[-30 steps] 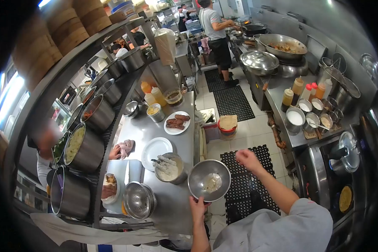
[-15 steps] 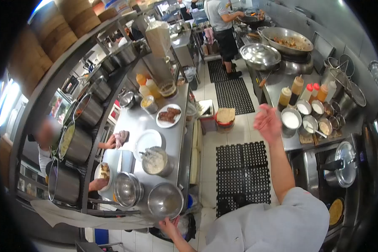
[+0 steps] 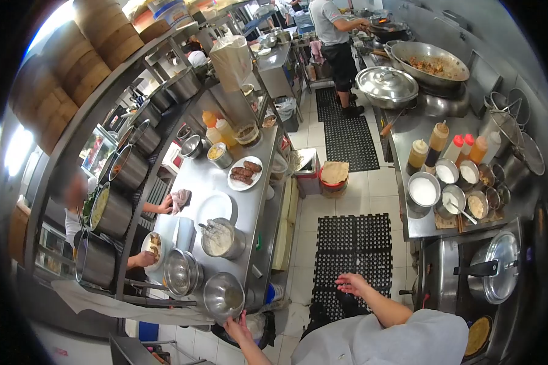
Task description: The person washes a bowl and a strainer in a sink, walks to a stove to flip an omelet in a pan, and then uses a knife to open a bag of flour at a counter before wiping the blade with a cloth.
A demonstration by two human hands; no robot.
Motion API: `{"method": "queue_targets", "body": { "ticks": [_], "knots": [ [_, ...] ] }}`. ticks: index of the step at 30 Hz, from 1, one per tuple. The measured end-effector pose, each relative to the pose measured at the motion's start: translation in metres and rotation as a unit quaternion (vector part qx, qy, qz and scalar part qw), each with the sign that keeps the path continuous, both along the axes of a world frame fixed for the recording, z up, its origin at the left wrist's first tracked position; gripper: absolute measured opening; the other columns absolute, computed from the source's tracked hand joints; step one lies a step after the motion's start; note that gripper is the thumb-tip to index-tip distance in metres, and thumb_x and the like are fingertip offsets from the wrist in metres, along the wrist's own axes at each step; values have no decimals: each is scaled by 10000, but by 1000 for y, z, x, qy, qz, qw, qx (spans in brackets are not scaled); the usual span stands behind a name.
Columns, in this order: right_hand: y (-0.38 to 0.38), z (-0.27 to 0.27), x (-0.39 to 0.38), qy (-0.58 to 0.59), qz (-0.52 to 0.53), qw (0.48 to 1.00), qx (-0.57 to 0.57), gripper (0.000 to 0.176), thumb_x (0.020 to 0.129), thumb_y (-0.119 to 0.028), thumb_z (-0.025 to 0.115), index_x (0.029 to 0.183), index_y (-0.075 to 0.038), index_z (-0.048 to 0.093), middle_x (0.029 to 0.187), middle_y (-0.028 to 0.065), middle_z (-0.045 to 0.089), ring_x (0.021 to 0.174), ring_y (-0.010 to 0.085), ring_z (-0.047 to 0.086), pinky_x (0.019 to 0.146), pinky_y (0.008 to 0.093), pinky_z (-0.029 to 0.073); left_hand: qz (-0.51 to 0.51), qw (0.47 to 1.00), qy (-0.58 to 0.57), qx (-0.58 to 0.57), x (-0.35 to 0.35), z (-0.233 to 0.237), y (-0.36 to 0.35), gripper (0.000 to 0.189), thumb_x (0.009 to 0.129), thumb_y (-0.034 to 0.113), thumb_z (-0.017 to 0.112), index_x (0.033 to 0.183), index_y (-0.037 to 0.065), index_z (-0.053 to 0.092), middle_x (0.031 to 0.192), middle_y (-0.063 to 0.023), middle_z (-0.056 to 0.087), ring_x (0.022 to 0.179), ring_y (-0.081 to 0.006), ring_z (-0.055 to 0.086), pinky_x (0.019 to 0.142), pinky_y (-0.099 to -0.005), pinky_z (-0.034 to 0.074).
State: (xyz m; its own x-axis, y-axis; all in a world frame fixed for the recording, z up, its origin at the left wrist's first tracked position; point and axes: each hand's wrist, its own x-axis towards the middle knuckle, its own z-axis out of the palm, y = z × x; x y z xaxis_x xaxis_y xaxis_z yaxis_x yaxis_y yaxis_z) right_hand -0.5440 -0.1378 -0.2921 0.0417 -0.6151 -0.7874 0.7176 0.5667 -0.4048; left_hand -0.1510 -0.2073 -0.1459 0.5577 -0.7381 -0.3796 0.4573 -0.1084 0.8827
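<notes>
At the near corner of the steel table (image 3: 249,201), my left hand (image 3: 238,328) grips the rim of an empty-looking metal bowl (image 3: 224,296). My right hand (image 3: 352,284) hangs over the black floor mat (image 3: 353,243) with its fingers apart and nothing in them. Beside the bowl are stacked metal bowls (image 3: 181,272) and a metal pot of white powder (image 3: 219,239). Behind the pot lies a white plate (image 3: 214,207). Farther back is a plate of browned meat (image 3: 245,173).
Across the table a co-worker's hand (image 3: 145,259) touches a plate of food. Another person (image 3: 332,45) stands at the back stove. On the right counter are squeeze bottles (image 3: 437,143), a white-filled container (image 3: 422,190) and a lidded pot (image 3: 499,267). Large pots (image 3: 106,210) line the left shelf.
My right hand has come down and back from the right counter's edge toward my body. The bowl at my left hand has shifted slightly left and tilted.
</notes>
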Motion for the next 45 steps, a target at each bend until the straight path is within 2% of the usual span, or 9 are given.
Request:
{"method": "queue_targets", "body": {
  "ticks": [4,8,11,14,21,23,26,35,45],
  "knots": [
    [0,-15,4,23,45,998,-22,255,893,-243,527,1034,-35,572,950,93,652,737,200,644,619,284,522,-1,999,29,15,10,-10,6,396,863,158,543,1195,23,373,1210,-189,477,891,-384,616,692,-327,560],
    [-22,-8,4,48,91,993,-62,234,876,-214,565,1018,-29,556,939,107,634,714,209,637,610,290,519,-44,997,48,-49,20,-10,11,474,898,337,567,1228,61,368,1245,-147,460,933,-382,609,732,-336,550],
    [-46,19,-1,110,43,988,-103,225,878,-217,567,1014,-39,555,912,99,630,684,202,635,599,299,519,-126,990,64,11,30,-13,23,644,876,438,572,1348,95,300,1357,-127,344,987,-363,592,811,-375,487],
    [-67,53,-12,97,-39,982,-156,237,881,-233,569,1036,-56,541,897,77,628,675,176,630,584,284,513,-133,988,59,42,49,-31,42,663,867,462,574,1343,90,300,1342,-125,370,972,-350,596,813,-371,470],
    [-98,139,-40,147,-127,947,-255,302,904,-275,556,1105,-52,524,947,90,626,716,187,639,602,277,516,-161,983,73,55,57,-49,80,546,873,448,571,1219,61,402,1290,-88,458,953,-321,601,797,-359,460],
    [-105,159,-49,143,-164,930,-296,303,911,-276,541,1115,-54,519,976,97,622,752,201,641,618,279,516,-151,983,72,72,49,-40,84,420,894,428,548,1106,76,460,1302,-95,454,1006,-313,570,800,-346,451],
    [-117,177,-65,131,-186,922,-313,303,914,-278,532,1126,-61,516,1005,105,619,780,215,641,636,283,517,-157,983,66,63,35,-32,84,388,900,408,545,1081,74,471,1254,-89,505,976,-306,584,795,-357,455],
    [-147,173,-94,93,-196,924,-315,319,906,-266,539,1135,-49,498,1043,117,617,787,237,648,641,318,527,-261,964,4,50,-29,-16,80,239,927,262,532,1066,73,490,1129,-97,589,790,-260,659,595,-287,524],
    [-186,158,-101,84,-198,933,-289,316,899,-261,545,1140,-61,498,1027,103,615,779,236,642,636,306,518,-443,893,-54,67,-95,-3,33,216,935,204,526,1072,38,505,1166,-110,581,847,-232,652,700,-291,512]
  ]
}}
